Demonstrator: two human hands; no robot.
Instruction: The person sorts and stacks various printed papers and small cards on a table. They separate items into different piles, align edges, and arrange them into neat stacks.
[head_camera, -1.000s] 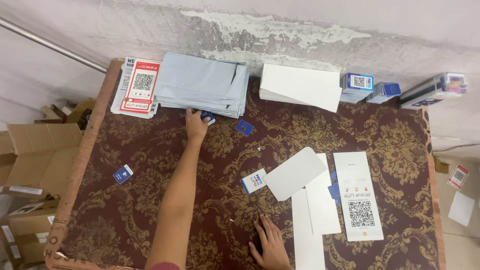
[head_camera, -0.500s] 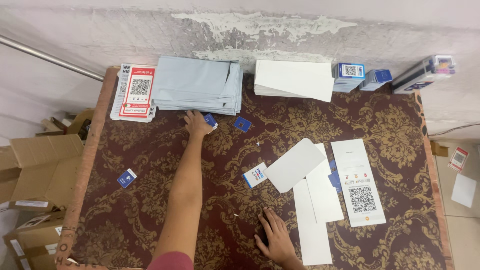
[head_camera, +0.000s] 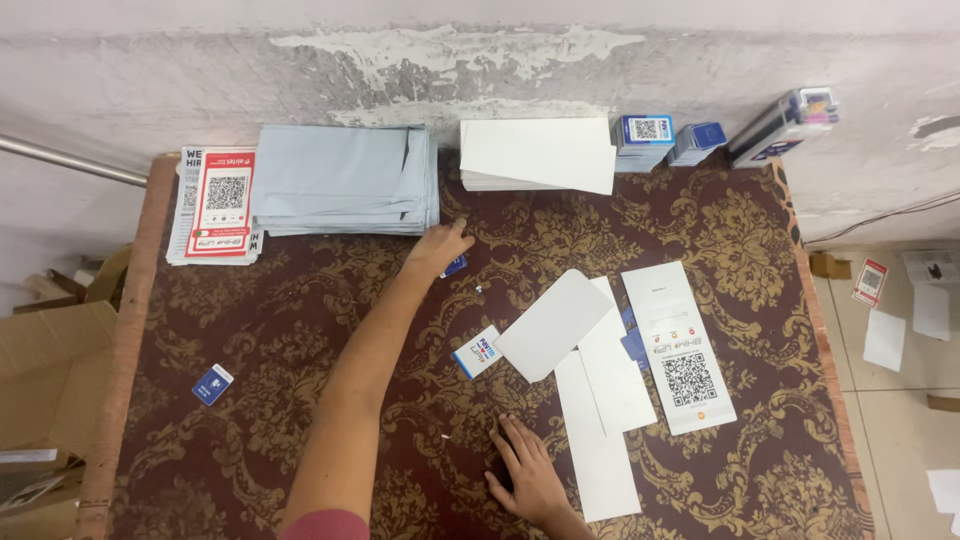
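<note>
**Left hand at the grey stack, right hand flat on the cloth**

The person stretches the left hand (head_camera: 443, 245) across the table (head_camera: 300, 330) to the far edge. The fingers are spread and lie flat beside a small blue card (head_camera: 455, 266), just in front of the grey stack (head_camera: 345, 180). They touch the card or almost touch it, but they do not close on anything. The card is partly under the hand, so its full shape is hidden.

The right hand (head_camera: 528, 475) rests open at the near edge, palm down on the cloth, just beside the white sheets (head_camera: 600, 400). It holds nothing.

The card looks thin, light and stiff. On the cloth it probably sits flat, so it is best to pinch it by one free edge or slide it first. The grey stack looks soft and light, and its top pieces may slip.

Another blue card (head_camera: 212, 384) lies near the left edge. A white stack (head_camera: 540, 155) and small boxes (head_camera: 668, 140) stand along the far edge. What the boxes contain is hard to see.
</note>
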